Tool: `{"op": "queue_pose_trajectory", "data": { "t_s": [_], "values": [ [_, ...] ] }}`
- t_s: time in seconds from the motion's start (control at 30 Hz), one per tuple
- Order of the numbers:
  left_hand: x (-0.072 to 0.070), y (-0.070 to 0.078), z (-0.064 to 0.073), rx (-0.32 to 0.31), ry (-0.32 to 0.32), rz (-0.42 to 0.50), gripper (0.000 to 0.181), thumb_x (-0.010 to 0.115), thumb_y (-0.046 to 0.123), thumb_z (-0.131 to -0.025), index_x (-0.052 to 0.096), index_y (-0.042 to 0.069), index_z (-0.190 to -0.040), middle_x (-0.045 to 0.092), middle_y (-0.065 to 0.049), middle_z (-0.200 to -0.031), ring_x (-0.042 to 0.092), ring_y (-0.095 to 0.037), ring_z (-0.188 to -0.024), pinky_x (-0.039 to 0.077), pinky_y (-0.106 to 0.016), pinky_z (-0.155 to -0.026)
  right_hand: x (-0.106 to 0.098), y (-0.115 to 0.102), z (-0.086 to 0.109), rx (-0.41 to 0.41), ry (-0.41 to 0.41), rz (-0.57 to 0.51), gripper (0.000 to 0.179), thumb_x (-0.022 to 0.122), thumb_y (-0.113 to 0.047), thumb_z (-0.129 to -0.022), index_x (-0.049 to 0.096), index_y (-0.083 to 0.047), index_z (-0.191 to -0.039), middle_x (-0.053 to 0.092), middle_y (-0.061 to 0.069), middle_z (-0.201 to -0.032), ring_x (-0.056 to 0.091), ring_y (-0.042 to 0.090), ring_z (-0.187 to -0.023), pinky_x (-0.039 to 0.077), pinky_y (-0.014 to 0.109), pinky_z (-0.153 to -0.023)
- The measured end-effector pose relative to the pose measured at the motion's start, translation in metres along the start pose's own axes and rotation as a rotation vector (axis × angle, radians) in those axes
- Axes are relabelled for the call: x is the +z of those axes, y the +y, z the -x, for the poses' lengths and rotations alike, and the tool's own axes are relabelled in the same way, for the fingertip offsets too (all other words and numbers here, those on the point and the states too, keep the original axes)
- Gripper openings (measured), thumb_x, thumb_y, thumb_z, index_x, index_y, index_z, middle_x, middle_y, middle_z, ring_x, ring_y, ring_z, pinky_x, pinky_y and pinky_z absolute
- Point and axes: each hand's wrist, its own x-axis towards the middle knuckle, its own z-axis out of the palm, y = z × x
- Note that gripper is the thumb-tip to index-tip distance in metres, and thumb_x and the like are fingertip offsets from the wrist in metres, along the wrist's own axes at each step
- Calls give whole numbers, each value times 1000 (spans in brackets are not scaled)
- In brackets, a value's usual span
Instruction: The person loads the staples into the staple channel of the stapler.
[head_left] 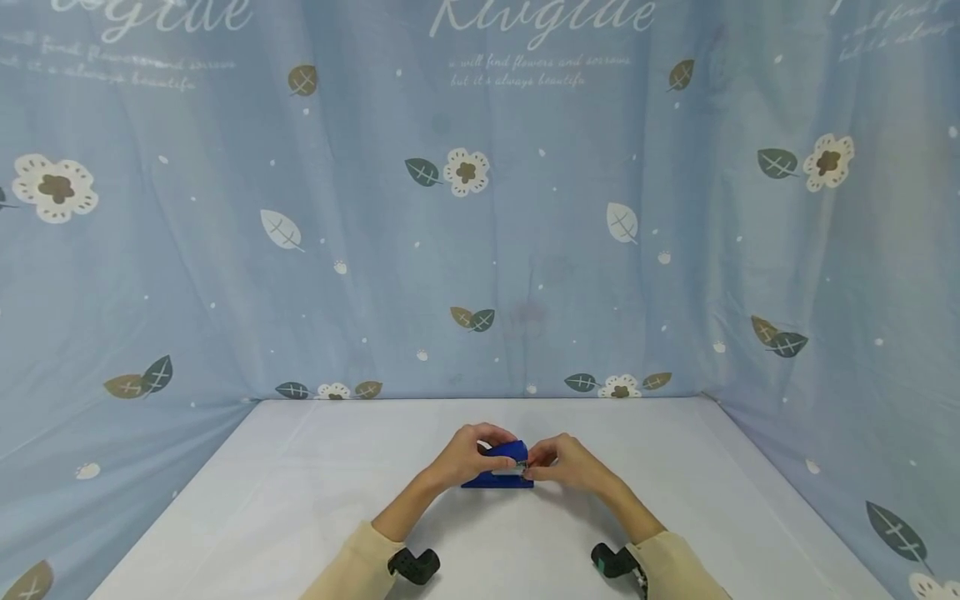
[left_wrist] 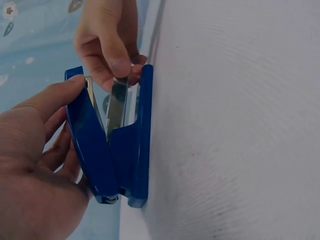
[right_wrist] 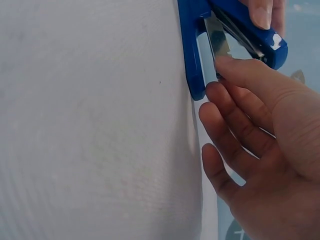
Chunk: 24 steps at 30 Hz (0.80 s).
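A blue stapler stands on the white table with its top arm lifted away from its base. My left hand grips the raised top arm, its thumb near the front end. Between arm and base runs the metal staple magazine, which shows clearly in both wrist views. At the magazine's front end, my right hand pinches with thumb and index finger. Its other fingers are loosely bent beside the base's tip. The pinching fingertips partly hide that end of the magazine.
The white tabletop spreads around both hands. A blue curtain printed with leaves and flowers hangs behind the table and along its sides. Dark wrist-worn devices sit at the left cuff and the right cuff.
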Motion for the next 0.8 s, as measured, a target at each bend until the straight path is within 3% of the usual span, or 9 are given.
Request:
{"op": "queue_pose_trajectory", "data": {
  "t_s": [0.3,0.8],
  "values": [
    [2,-4,0,10,-34,-33,34,75,20,-86,69,11,-119,71,-6,-111,63,-11,-97,52,-21,-84,0,-1,1,9,-11,-8,13,74,-22,-88,74,-10,-94,74,5,-85,63,10,-73,50,21,-67],
    [-1,-6,3,-50,-29,8,33,78,21,-84,71,9,-114,73,-7,-106,65,-20,-95,51,-23,-82,1,-2,0,3,-8,17,15,73,-21,-88,74,-9,-97,75,4,-87,63,7,-74,49,20,-68]
  ]
}}
